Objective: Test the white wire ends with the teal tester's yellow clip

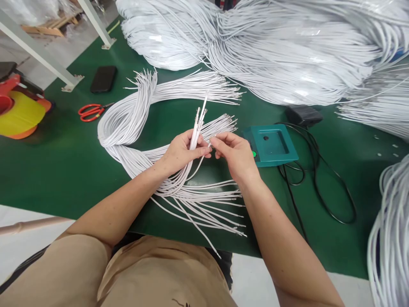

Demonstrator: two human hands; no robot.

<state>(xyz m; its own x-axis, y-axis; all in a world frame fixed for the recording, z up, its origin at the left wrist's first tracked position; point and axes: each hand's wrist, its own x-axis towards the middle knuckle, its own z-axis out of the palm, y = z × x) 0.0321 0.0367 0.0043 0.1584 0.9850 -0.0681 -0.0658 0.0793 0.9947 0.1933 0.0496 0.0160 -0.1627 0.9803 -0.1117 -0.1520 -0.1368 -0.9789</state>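
Observation:
My left hand [187, 149] is closed around a small bunch of white wires [195, 132], whose stripped ends stick up above the fingers. Beside it, my right hand [234, 153] pinches the end of a single white wire [209, 146] between thumb and forefinger, close to the left fingertips. Under both hands, more wires [204, 204] from the same bundle fan out to the right on the green table. The rest of the bundle [123, 121] lies looped to the left. A teal device [277, 147] with a lit green button sits just right of my right hand.
Large piles of white wire [287, 55] cover the back of the table [79, 170], with another coil [393, 238] at the right edge. Red-handled scissors [91, 112], a black phone [104, 79] and a yellow tape roll [21, 114] lie left. A black cable [319, 170] trails behind the device.

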